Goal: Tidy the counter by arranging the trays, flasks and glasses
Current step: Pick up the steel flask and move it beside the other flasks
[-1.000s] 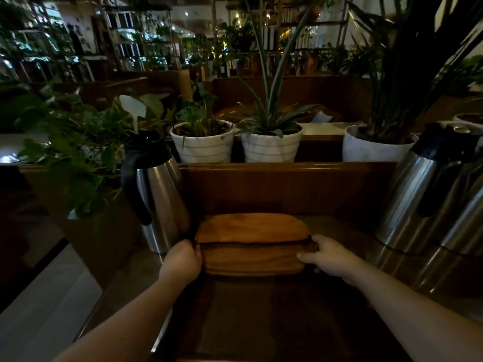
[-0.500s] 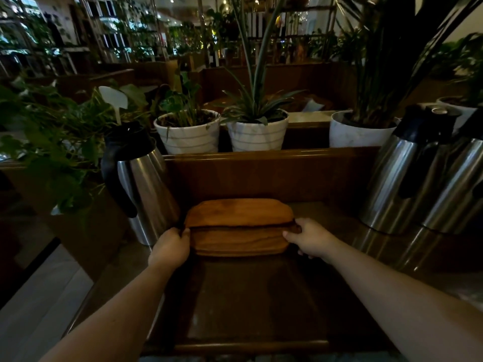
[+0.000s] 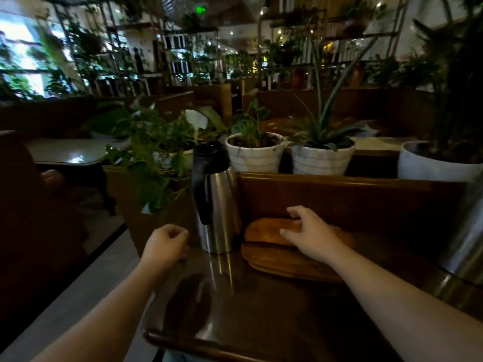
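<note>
Two stacked wooden trays (image 3: 285, 259) lie on the dark counter (image 3: 261, 307) against its wooden back wall. My right hand (image 3: 307, 233) hovers over the top tray with fingers spread, holding nothing. A steel flask (image 3: 218, 205) with a black handle and lid stands upright just left of the trays. My left hand (image 3: 166, 244) is loosely curled in the air left of the flask, close to its handle and not touching it. The edge of another steel flask (image 3: 464, 236) shows at the far right.
White plant pots (image 3: 254, 155) (image 3: 322, 159) (image 3: 436, 165) sit on the ledge behind the back wall. Leafy plants (image 3: 149, 152) overhang the counter's left side. The counter's left edge drops to a floor aisle (image 3: 78, 296). A pale table (image 3: 68, 152) stands beyond.
Both hands have let go of the stacked trays. My left hand has moved left beside the flask, my right hand has lifted above the trays. The view has swung to the left.
</note>
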